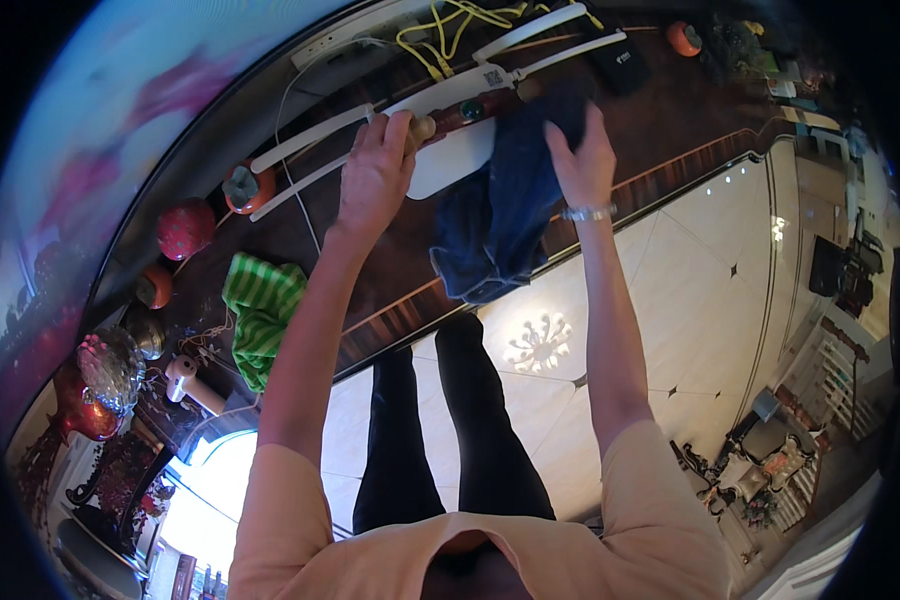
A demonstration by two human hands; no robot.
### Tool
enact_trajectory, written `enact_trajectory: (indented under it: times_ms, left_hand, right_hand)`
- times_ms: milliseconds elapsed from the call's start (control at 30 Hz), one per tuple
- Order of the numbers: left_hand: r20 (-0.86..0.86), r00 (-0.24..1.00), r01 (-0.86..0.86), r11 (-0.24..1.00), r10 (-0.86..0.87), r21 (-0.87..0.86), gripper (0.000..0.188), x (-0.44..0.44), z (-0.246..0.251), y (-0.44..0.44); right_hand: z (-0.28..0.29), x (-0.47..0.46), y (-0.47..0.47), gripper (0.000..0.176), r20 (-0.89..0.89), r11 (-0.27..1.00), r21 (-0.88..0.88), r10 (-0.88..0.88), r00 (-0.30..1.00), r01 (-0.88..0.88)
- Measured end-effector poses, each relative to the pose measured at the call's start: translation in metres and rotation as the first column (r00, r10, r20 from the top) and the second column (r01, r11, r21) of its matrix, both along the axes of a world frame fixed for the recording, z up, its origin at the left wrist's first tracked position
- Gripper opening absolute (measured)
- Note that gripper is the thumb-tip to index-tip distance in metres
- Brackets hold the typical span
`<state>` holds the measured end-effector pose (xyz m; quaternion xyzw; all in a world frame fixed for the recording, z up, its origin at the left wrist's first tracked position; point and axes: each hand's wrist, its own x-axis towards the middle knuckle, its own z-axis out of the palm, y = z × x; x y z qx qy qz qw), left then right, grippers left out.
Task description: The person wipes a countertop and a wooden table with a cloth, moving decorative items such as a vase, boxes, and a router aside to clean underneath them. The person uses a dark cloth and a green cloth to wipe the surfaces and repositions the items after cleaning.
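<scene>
My left hand [375, 165] grips the pale brown, rounded end of a dark red ornament [461, 116] set with a green oval inlay. The ornament lies across the front of a white router [454, 161], held or resting there; I cannot tell which. My right hand [589, 161] holds a dark blue cloth [514, 195] at the ornament's other end, which the cloth partly hides. The cloth hangs in folds towards the front edge of the dark wooden cabinet top [375, 247]. Left of my left forearm lies a crumpled green striped cloth [266, 307].
The router's white antennas [300, 142] stick out both ways, with yellow cables [439, 45] behind. Persimmon-shaped ornaments [247, 187] and a red ball ornament [186, 229] stand along a large lit screen [120, 135]. A black box [619, 64] sits at the back right.
</scene>
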<state>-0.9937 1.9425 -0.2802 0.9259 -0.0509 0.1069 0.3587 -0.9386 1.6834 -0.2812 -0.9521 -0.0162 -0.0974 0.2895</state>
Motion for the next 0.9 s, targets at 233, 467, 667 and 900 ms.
enact_trajectory:
  times_ms: [233, 467, 667, 900]
  left_hand:
    - [0.018, 1.000, -0.015, 1.000, 0.015, 0.024, 0.045, 0.000, -0.001, -0.001]
    - [0.010, 1.000, -0.003, 1.000, 0.003, 0.027, 0.043, 0.000, 0.000, 0.001]
    - [0.001, 1.000, 0.020, 1.000, -0.020, 0.012, 0.041, 0.002, 0.002, 0.002]
    - [0.042, 0.999, 0.023, 0.996, -0.019, -0.090, 0.040, -0.004, 0.008, -0.005]
  right_hand:
    - [-0.002, 0.021, 0.022, 0.047, 0.215, 0.987, 0.103, 0.098, 0.972, -0.123]
    - [0.020, -0.045, 0.060, 0.049, 0.164, 0.927, 0.141, 0.323, 0.932, -0.346]
    - [0.007, -0.053, 0.069, 0.048, -0.278, 0.868, -0.158, 0.419, 0.865, -0.471]
    - [0.020, -0.078, -0.045, 0.069, -0.043, 0.916, -0.351, 0.190, 0.981, -0.193]
